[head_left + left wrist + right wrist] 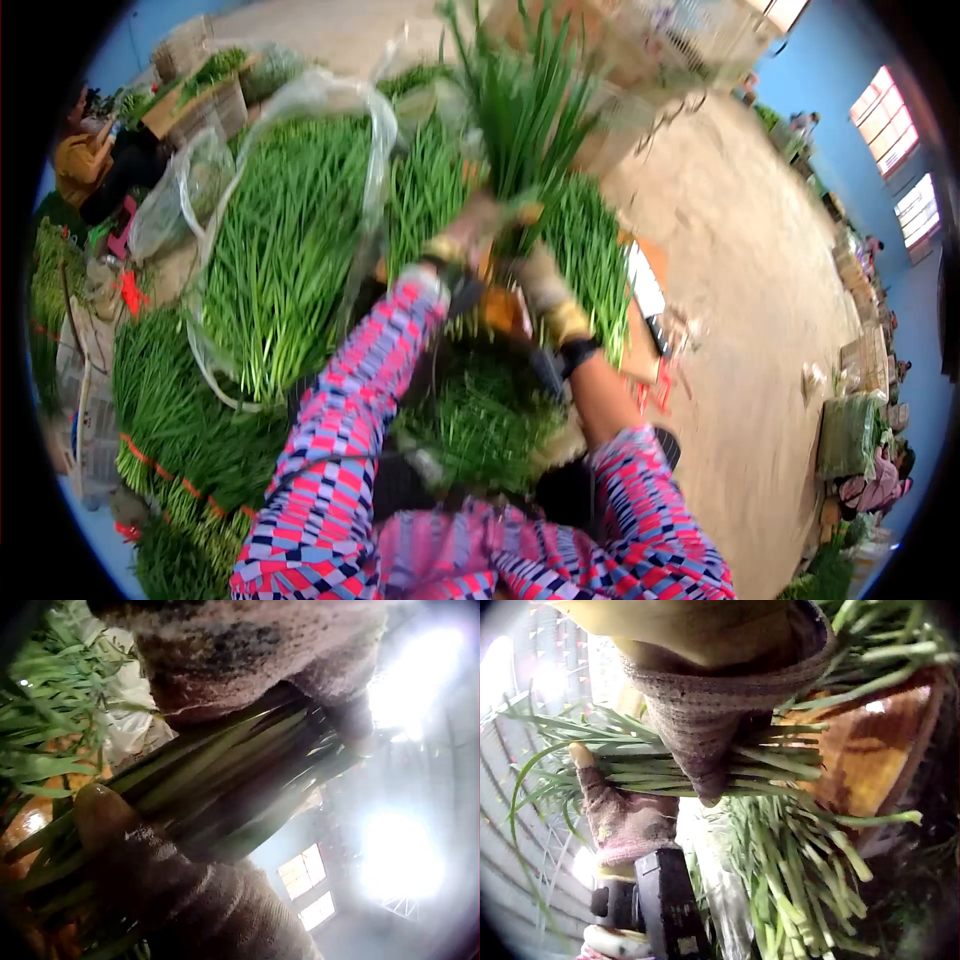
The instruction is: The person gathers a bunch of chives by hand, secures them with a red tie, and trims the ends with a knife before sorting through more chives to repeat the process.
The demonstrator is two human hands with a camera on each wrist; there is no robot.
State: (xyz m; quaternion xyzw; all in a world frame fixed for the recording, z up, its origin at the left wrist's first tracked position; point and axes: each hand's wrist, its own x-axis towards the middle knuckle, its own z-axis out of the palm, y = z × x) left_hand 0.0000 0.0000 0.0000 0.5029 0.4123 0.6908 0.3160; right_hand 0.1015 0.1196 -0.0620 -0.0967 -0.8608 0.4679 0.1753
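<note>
A bunch of garlic chives (530, 120) stands upright between the person's gloved hands in the head view, leaf tips pointing away. My left hand (468, 232) grips the bunch around its stems. Closer to the body, my right hand (545, 285) holds the lower part, its gloved fingers curled over the stems (780, 761) in the right wrist view. The cut stem ends stick out past that hand, above a shiny orange-brown surface (866, 742). Fingertips poke bare from the gloves. In the left wrist view, the held stems (217, 776) run between gloved fingers.
A plastic-lined heap of chives (290, 240) lies to the left, with tied bundles (170, 440) nearer. More chives (580, 250) lie right of the hands, beside a black-handled knife (648, 290) on cardboard. Loose trimmings (485, 415) fill the lap area. People sit along both sides.
</note>
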